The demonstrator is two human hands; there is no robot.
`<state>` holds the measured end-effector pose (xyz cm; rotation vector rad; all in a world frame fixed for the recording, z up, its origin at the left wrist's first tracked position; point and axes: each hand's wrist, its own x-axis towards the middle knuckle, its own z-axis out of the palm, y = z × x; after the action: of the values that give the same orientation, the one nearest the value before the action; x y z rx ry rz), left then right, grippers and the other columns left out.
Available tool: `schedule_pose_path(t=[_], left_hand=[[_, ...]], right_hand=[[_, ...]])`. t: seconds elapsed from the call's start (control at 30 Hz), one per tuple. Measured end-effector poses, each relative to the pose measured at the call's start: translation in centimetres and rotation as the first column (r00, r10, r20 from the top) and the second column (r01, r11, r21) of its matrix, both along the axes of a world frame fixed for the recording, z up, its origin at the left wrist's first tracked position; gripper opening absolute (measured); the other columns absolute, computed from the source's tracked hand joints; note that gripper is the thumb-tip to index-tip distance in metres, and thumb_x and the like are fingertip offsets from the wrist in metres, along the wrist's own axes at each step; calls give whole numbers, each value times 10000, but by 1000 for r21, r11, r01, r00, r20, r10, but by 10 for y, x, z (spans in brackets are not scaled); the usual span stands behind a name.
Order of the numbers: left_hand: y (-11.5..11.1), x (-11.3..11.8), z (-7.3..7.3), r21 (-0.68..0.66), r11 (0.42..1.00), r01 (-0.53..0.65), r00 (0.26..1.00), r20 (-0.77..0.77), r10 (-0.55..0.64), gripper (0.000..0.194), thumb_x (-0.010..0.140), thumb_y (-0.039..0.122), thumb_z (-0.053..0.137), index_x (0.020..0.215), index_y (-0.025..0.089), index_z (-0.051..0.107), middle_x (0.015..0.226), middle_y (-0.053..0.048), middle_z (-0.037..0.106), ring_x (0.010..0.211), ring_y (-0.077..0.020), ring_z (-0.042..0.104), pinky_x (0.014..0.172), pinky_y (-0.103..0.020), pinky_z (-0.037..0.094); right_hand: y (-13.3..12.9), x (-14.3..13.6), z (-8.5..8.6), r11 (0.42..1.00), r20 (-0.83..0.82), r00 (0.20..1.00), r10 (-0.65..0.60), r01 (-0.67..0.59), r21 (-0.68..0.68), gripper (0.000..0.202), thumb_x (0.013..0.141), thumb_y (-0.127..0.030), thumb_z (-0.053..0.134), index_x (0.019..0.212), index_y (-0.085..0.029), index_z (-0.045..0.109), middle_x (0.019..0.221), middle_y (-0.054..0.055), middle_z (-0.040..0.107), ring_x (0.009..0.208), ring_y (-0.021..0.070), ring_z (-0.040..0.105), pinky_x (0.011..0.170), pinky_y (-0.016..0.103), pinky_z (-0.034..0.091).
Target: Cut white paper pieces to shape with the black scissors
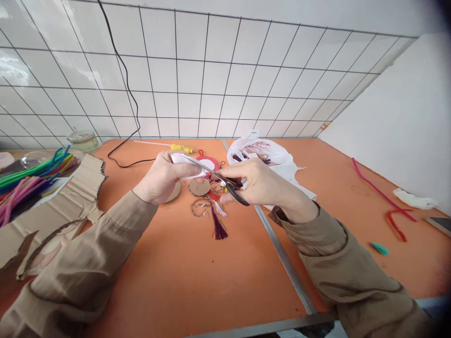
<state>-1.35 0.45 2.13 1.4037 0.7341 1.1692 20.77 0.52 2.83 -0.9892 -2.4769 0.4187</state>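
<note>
Above the middle of the orange table, my left hand is closed on a folded white piece, perhaps cloth or paper. My right hand is wrapped round black-handled scissors, whose blades point left and reach the white piece. Below and behind the hands lie a pink-red ring with a white centre, a round cardboard disc, a second disc partly covered by my left hand, and a dark purple tassel among tangled threads.
Torn cardboard and colourful pipe cleaners lie left, near a glass jar. A yellow glue gun and a white plastic bag are at the back. Pink and red pipe cleaners lie right.
</note>
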Motion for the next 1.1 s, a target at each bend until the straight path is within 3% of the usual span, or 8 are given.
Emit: schedule_pose_path(t=[0.17,0.5,0.9,1.1], left_hand=[[1,1,-2,4,1000,-14,1000,2,14,55,639,115,735,618,155,766,590,-26,714,592,-147,645,650,-266,520],[2,0,-4,33,998,-52,998,-30,53,96,662,110,732,589,170,751,591,-11,715,601,-138,638,673,-264,519],[3,1,-8,29,997,-65,998,-26,65,19,639,168,758,621,171,753,596,-26,708,591,-175,647,692,-330,538],[4,-2,-6,55,995,-81,994,-70,84,99,664,167,754,568,188,741,597,-21,713,623,-176,653,711,-328,533]], right_hand=[[0,0,0,999,2,999,35,-35,18,429,740,-386,753,615,-196,390,619,-39,365,610,114,279,576,280,245],[3,0,-4,995,-48,997,54,-58,-77,449,765,-444,725,602,-198,386,609,-53,292,602,112,233,538,278,197],[0,-4,-2,1000,6,1000,13,-12,-21,488,730,-365,747,607,-204,303,591,-60,314,586,107,237,544,278,213],[6,-2,-7,998,-30,999,26,-27,-57,497,758,-364,738,607,-202,293,596,-65,249,596,108,213,537,271,191]])
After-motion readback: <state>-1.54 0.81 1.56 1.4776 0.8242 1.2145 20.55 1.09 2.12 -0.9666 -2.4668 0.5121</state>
